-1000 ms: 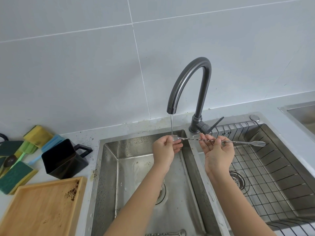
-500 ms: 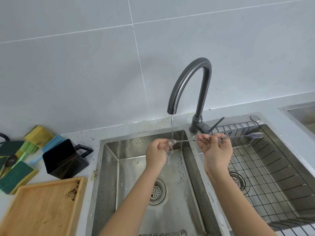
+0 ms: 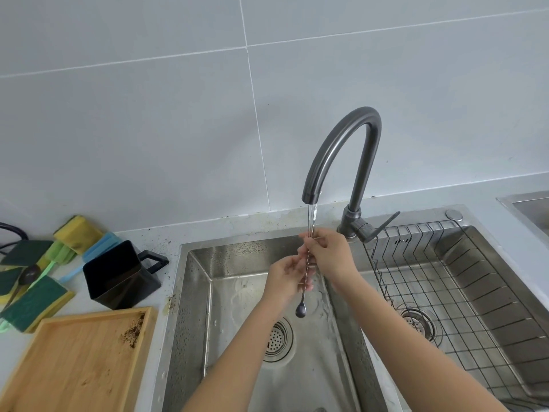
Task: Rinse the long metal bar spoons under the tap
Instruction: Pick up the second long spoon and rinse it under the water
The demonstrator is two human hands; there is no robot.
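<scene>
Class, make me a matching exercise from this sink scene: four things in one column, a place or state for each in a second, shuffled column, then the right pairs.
Things
1. bar spoon
2. tap
3. wooden tray
4. wire rack

Places or states
A. running
B. in the right basin
C. held upright, bowl down
D. on the counter, left of the sink

Pairs: 1-C, 2-A, 3-D, 4-B

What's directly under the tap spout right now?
Under the tap, water runs onto the upright bar spoon, held by the right hand and left hand. Its top end is hidden by fingers.
</scene>
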